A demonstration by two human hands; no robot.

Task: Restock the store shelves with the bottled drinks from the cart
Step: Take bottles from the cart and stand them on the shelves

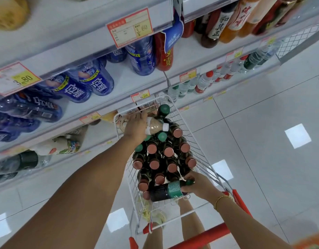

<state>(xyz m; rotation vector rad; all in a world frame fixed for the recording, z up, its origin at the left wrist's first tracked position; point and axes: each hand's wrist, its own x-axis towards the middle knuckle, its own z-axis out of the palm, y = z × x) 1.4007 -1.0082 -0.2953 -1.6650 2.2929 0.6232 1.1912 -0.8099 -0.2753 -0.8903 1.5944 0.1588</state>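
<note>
A white wire cart [200, 148] stands below me, packed with dark bottles with copper caps [168, 152] and a few with green caps [163, 109]. My left hand [135, 127] reaches over the cart's far end and grips a beige bottle with a white cap [156, 127], lying sideways. My right hand [200, 184] holds a dark bottle with a green label [170, 190] by its neck, sideways over the cart's near end. The store shelves [119, 81] rise at the left, next to the cart.
Blue bottles [94, 81] fill the middle shelf; red and orange bottles [225, 22] and clear water bottles [203, 81] sit farther right. Price tags [130, 26] line the shelf edges. The red cart handle [203, 236] is near my legs. White tiled floor [263, 123] lies right.
</note>
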